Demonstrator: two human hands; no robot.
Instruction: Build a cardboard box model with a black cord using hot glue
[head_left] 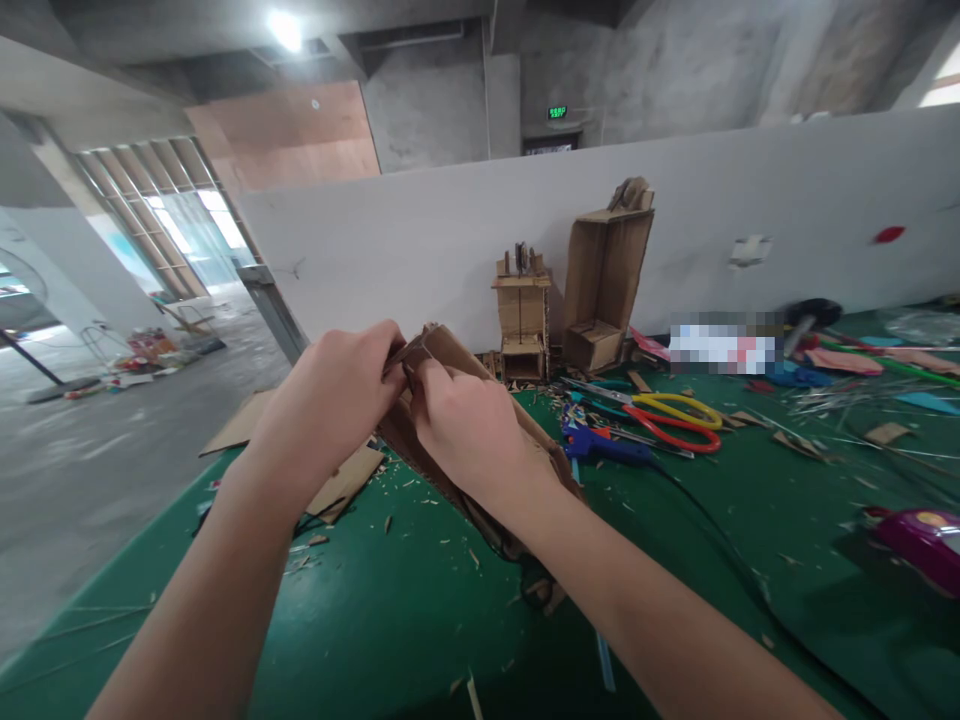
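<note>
A long, open cardboard box is held up at a slant over the green table, its upper end toward the back. My left hand is closed on that upper end, thumb and fingers pinching the edge. Right beside it, my right hand is curled closed at the same end, its knuckles over the box's open side. The fingertips of both hands are partly hidden, so any small part between them cannot be made out. My right forearm covers much of the lower end, where a dark round piece shows beneath.
Two cardboard structures, a small one and a taller one, stand against the white partition. To the right lie scissors with red and yellow handles, a blue glue gun with its cord, and a purple object. Cardboard scraps litter the green table.
</note>
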